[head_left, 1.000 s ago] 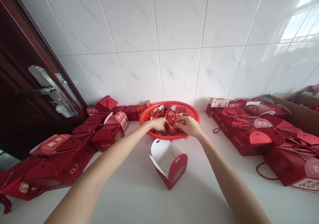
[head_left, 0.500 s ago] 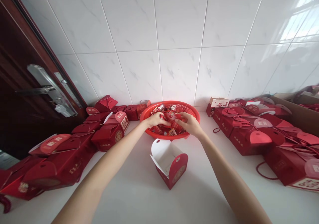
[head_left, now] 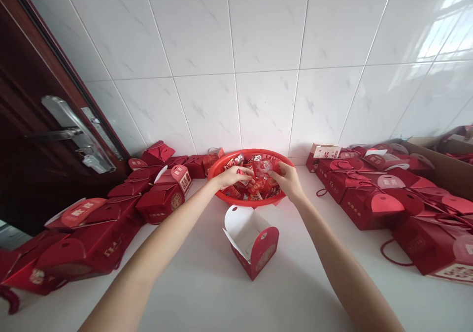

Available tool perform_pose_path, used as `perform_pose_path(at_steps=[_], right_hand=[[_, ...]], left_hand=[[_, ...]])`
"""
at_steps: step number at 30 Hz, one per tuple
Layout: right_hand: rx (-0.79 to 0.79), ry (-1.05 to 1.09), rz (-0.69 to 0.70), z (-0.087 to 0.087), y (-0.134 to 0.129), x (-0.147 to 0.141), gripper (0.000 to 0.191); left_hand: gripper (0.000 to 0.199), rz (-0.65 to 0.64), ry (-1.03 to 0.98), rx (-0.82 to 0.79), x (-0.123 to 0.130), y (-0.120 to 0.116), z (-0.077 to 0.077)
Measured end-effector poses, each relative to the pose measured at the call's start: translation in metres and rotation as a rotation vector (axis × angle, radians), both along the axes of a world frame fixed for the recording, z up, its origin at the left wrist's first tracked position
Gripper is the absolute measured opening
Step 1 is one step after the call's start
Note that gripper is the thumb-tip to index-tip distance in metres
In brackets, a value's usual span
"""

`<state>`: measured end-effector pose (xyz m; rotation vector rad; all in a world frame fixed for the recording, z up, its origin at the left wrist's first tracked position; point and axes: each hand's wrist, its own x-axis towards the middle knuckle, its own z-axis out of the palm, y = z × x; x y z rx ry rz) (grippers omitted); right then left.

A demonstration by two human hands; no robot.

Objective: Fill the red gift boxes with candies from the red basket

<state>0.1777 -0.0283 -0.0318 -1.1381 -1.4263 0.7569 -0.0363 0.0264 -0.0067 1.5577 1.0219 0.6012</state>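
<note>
Both hands are over a red plastic basket (head_left: 213,186) filled with small wrapped sweets (head_left: 261,186). My left hand (head_left: 233,176) is closed at the basket's left part, its fingers round something small and red. At the right part, my right hand (head_left: 287,178) pinches a red clear-wrapped packet (head_left: 264,167) between thumb and fingers. Just in front of the basket stands a red box (head_left: 264,252) with its flaps up and its top open, showing a white inside. No sweets can be made out in it.
Closed red boxes (head_left: 159,205) line the left side beside a dark door (head_left: 22,174). More red boxes with cords (head_left: 369,206) fill the right side, near a cardboard box (head_left: 432,169). A tiled wall (head_left: 266,110) stands behind.
My right hand has moved slightly right, away from my left hand, and the packet in it now shows more clearly. My left hand has barely moved. The open box is unmoved.
</note>
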Motion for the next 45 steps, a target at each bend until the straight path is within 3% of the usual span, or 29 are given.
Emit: perform_pose_path(at_steps=[4, 9, 16, 21, 24, 26, 29, 33, 37, 40, 45], right_hand=[[-0.013, 0.095, -0.016, 0.003, -0.001, -0.002, 0.024], [-0.025, 0.09, 0.007, 0.008, -0.007, 0.001, 0.018], [0.006, 0.019, 0.042, 0.013, -0.015, 0.007, 0.033], [0.08, -0.038, -0.005, 0.009, -0.01, 0.005, 0.027], [0.074, -0.017, -0.039, 0.008, -0.009, 0.005, 0.04], [0.037, 0.017, -0.056, 0.009, -0.009, 0.005, 0.043], [-0.025, 0.095, -0.074, 0.011, -0.009, 0.005, 0.03], [-0.059, 0.373, -0.084, 0.014, -0.011, 0.003, 0.037], [-0.105, 0.538, -0.021, 0.019, -0.014, -0.003, 0.045], [-0.127, 0.64, 0.081, 0.022, -0.017, -0.007, 0.041], [-0.124, 0.747, 0.179, 0.02, -0.019, -0.012, 0.036]], left_hand=[[0.026, 0.015, -0.01, -0.096, 0.0, -0.002, 0.002], [0.032, 0.055, -0.025, -0.159, 0.0, -0.002, 0.005], [0.026, 0.199, -0.132, -0.123, 0.009, -0.012, 0.015], [0.024, 0.276, -0.183, -0.125, 0.019, -0.019, 0.022], [0.009, 0.261, -0.258, -0.15, 0.02, -0.02, 0.025], [0.017, 0.259, -0.284, -0.134, 0.018, -0.019, 0.026], [0.034, 0.266, -0.297, -0.098, 0.016, -0.018, 0.026], [0.039, 0.237, -0.346, -0.041, 0.017, -0.021, 0.024], [0.038, 0.107, -0.388, 0.013, 0.023, -0.026, 0.022], [0.036, 0.041, -0.388, 0.095, 0.027, -0.03, 0.023], [0.046, 0.057, -0.332, 0.144, 0.031, -0.03, 0.027]])
